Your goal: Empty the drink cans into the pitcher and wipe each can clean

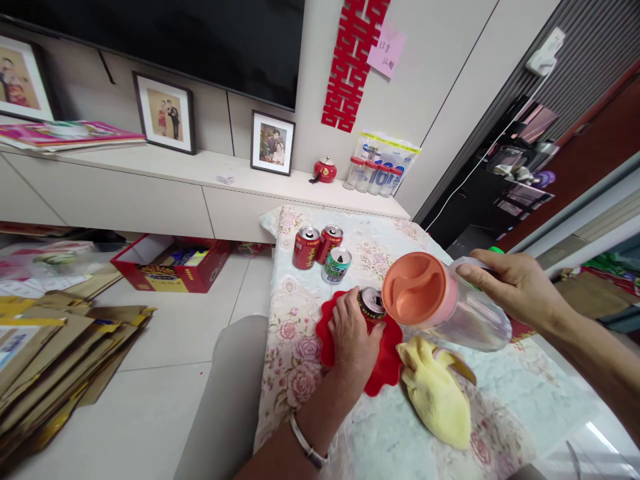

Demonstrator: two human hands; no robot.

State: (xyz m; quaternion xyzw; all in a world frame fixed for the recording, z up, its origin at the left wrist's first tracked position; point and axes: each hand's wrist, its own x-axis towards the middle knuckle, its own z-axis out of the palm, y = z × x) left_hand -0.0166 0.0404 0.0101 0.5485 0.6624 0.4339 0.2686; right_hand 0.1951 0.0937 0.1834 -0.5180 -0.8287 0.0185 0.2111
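1. Nearest, a bracelet is circling the left wrist.
2. The left hand is curling round an upright can on a red dish.
3. Just right of it, the right hand is gripping a pitcher; a slipping grip could be toppling the can.
4. Its orange lid is pointing left, long axis running near-level rightward.

- We saw framed photos below a dark screen.
- We noticed lidded jars beside a red pot.
- We spotted an open box on the floor.
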